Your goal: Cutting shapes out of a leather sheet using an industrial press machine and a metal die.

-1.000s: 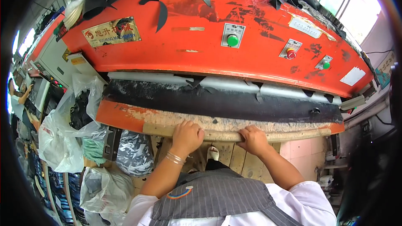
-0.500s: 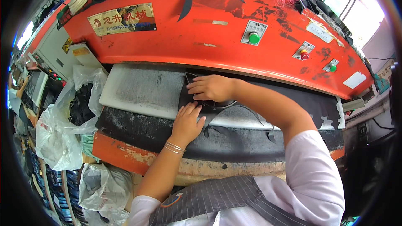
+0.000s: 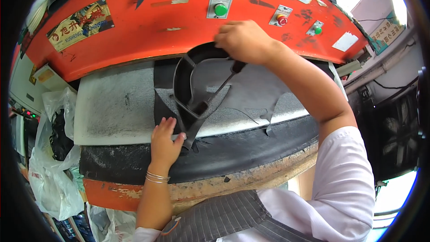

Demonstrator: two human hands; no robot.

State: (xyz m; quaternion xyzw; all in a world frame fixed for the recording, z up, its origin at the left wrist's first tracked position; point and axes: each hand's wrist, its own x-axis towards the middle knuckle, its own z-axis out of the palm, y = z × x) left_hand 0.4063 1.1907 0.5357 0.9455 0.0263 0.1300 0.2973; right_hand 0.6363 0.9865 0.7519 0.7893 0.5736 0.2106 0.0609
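Note:
My right hand [image 3: 246, 42] is closed on the far end of a dark, curved cutting die [image 3: 182, 80], a looped metal band with a cross bar. The die is tilted, its far end raised off the cutting board. My left hand [image 3: 164, 147] lies with its fingers stretched at the near edge of a black sheet [image 3: 277, 80]. Its thumb touches a narrow black strip [image 3: 192, 135] below the die's near end. Bare patches of the white, scuffed cutting board [image 3: 112, 103] show through cut-outs in the sheet.
A red press beam [image 3: 148, 22] spans the back, with green buttons [image 3: 220, 10] and a red knob [image 3: 281, 19]. Along the front runs a worn black ledge [image 3: 121, 162]. Plastic bags [image 3: 49, 175] hang at the left, one with black scraps. Small scraps lie near the board's front edge.
My right hand has raised the far end of the die off the sheet. My left hand has drawn back from the die toward the front edge. The whole view has shifted rightward.

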